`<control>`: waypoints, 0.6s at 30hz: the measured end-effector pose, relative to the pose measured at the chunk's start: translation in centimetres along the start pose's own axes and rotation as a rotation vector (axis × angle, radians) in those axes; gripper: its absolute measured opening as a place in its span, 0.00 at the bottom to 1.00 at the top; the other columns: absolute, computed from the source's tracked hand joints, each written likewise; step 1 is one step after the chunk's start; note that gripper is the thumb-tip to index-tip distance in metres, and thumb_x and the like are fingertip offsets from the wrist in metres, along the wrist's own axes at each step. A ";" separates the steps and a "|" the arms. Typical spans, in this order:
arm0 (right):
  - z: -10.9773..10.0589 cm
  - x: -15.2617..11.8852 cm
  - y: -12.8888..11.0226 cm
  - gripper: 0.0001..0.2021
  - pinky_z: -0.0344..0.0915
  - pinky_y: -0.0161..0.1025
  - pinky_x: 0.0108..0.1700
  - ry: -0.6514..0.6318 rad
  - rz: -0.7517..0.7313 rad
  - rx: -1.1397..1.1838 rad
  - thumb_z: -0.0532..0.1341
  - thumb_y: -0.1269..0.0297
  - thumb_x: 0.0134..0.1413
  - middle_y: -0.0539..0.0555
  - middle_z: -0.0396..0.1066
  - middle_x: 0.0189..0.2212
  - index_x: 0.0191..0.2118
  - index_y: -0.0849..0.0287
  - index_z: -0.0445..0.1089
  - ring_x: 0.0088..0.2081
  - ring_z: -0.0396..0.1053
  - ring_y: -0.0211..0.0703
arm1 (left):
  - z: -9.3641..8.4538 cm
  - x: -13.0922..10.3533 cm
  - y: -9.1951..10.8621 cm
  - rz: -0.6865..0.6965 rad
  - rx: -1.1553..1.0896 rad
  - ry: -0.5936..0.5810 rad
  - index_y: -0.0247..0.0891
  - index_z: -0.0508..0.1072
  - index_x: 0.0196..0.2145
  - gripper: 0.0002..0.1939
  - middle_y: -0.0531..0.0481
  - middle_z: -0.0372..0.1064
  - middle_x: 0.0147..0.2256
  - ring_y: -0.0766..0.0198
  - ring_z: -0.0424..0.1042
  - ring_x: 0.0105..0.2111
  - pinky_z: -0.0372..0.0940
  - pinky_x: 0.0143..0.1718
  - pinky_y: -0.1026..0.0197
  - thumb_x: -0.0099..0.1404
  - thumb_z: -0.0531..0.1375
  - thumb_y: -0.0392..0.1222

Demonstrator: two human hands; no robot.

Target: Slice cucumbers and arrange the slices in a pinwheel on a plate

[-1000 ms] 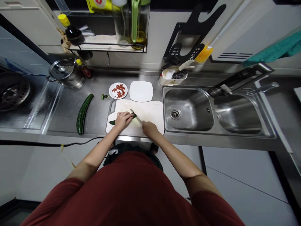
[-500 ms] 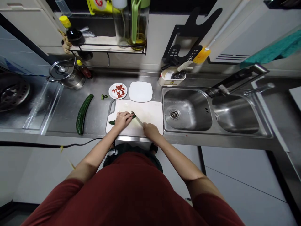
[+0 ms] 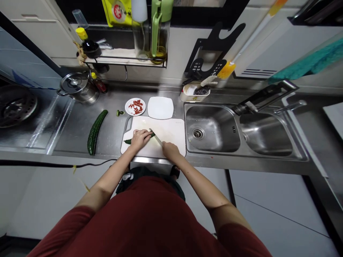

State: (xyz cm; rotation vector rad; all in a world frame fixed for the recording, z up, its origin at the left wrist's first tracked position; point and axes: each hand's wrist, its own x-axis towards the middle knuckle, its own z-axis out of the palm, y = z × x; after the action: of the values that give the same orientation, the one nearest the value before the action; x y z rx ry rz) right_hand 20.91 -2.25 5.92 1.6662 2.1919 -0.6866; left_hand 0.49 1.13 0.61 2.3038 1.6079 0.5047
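On the white cutting board [image 3: 174,132] lies a dark green cucumber [image 3: 128,141], mostly covered by my left hand [image 3: 139,139], whose fingers press down and hold it. The handle of a knife [image 3: 157,139] is wrapped in my right hand [image 3: 170,151]. Its blade slants up and left, with the tip beside the cucumber's right end, close to my left fingertips. A second, whole cucumber [image 3: 96,132] rests on the steel counter to the left. Small green cut ends [image 3: 119,112] sit just above the board's left corner.
Behind the board stand a plate of chopped red pieces [image 3: 135,107] and a white square plate [image 3: 160,107]. A double sink [image 3: 214,128] adjoins on the right. A lidded pot [image 3: 79,88] is at the back left; a rack of bottles [image 3: 125,61] hangs above.
The whole view has shifted slightly down as the camera moved. My hands, the cucumber and the knife stay in nearly the same place on the board.
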 end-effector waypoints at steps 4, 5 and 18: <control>0.0 -0.4 0.3 0.14 0.65 0.41 0.42 -0.002 -0.002 -0.006 0.46 0.69 0.65 0.63 0.73 0.41 0.50 0.63 0.64 0.44 0.72 0.50 | 0.1 0.0 0.0 -0.004 -0.005 -0.007 0.49 0.74 0.48 0.15 0.48 0.73 0.44 0.60 0.69 0.44 0.51 0.50 0.51 0.69 0.52 0.47; 0.0 -0.3 0.3 0.14 0.65 0.41 0.42 -0.004 -0.005 -0.005 0.46 0.69 0.65 0.63 0.73 0.41 0.50 0.63 0.64 0.44 0.72 0.50 | 0.1 0.0 0.1 -0.004 -0.007 -0.008 0.49 0.74 0.48 0.15 0.48 0.73 0.44 0.61 0.69 0.44 0.51 0.50 0.52 0.69 0.52 0.47; -0.1 1.3 -0.5 0.14 0.65 0.41 0.43 0.013 -0.009 -0.010 0.46 0.71 0.63 0.64 0.73 0.41 0.48 0.64 0.65 0.44 0.72 0.50 | 0.1 0.1 0.1 -0.007 -0.002 -0.009 0.49 0.74 0.48 0.16 0.48 0.73 0.43 0.61 0.70 0.43 0.51 0.49 0.51 0.69 0.51 0.49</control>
State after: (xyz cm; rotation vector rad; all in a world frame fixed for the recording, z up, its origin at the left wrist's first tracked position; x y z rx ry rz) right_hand 20.07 -1.20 5.43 1.6618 2.2089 -0.6680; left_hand 0.63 1.22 0.54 2.2946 1.6106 0.4934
